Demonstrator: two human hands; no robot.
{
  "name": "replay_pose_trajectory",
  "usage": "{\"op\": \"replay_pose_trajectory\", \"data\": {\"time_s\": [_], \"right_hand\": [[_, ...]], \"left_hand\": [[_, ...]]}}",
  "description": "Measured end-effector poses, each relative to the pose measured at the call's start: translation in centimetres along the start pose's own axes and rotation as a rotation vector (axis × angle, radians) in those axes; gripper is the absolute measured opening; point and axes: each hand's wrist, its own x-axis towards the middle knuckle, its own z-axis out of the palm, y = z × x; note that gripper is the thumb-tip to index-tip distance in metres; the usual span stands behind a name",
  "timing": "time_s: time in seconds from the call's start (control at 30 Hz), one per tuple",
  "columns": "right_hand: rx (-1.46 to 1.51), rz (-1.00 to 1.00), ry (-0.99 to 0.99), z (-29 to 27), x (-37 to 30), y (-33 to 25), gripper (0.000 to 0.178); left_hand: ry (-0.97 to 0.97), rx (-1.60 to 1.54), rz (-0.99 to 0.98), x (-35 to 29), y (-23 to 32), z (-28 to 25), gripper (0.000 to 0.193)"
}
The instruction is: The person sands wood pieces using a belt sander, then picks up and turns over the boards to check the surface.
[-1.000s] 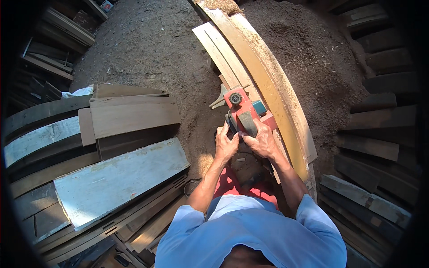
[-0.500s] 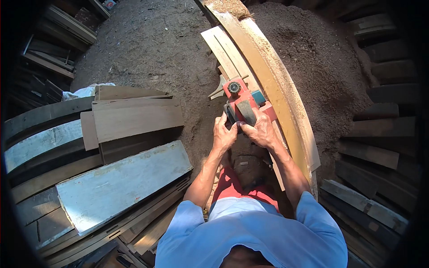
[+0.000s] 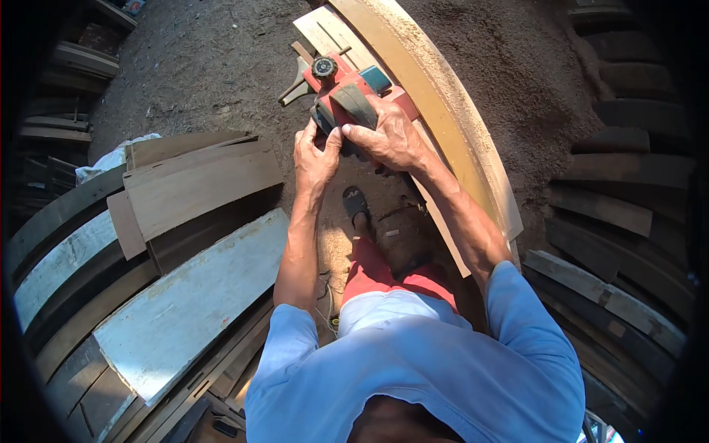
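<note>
A red electric hand planer (image 3: 341, 80) with a round black knob and a teal part lies on a pale wooden board (image 3: 330, 33). Its rear end is between my two hands. My left hand (image 3: 316, 156) is closed on the planer's dark back left part, thumb pointing up. Wrapped over the dark rear handle is my right hand (image 3: 393, 136), its thumb reaching across toward my left thumb. The hands hide part of the planer's rear and the board under it.
Beside the board runs a long workbench beam (image 3: 436, 103) strewn with shavings. Sawdust is heaped (image 3: 509, 81) to its right. Stacked planks and a whitish board (image 3: 199, 295) stand on the left, more planks (image 3: 613, 207) on the right. My sandaled foot (image 3: 355, 203) is on the ground below.
Both hands have pushed the planer forward and to the left along the board, arms stretching out. The view has shifted, and my sandaled foot now shows.
</note>
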Motion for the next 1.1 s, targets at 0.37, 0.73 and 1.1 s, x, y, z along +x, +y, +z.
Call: {"op": "replay_pose_trajectory", "data": {"time_s": [0.37, 0.73, 1.1], "right_hand": [[0.083, 0.092, 0.139, -4.0, -16.9, -3.2, 0.043], [0.073, 0.169, 0.564, -10.0, -34.4, -4.4, 0.049], [0.159, 0.239, 0.491, -9.9, -39.0, -0.6, 0.04]], "left_hand": [[0.068, -0.553, -0.358, -16.9, -12.2, 8.4, 0.032], [-0.355, -0.757, -0.198, -25.6, -7.5, 25.9, 0.023], [-0.417, -0.56, -0.294, -27.2, -11.3, 22.9, 0.022]]}}
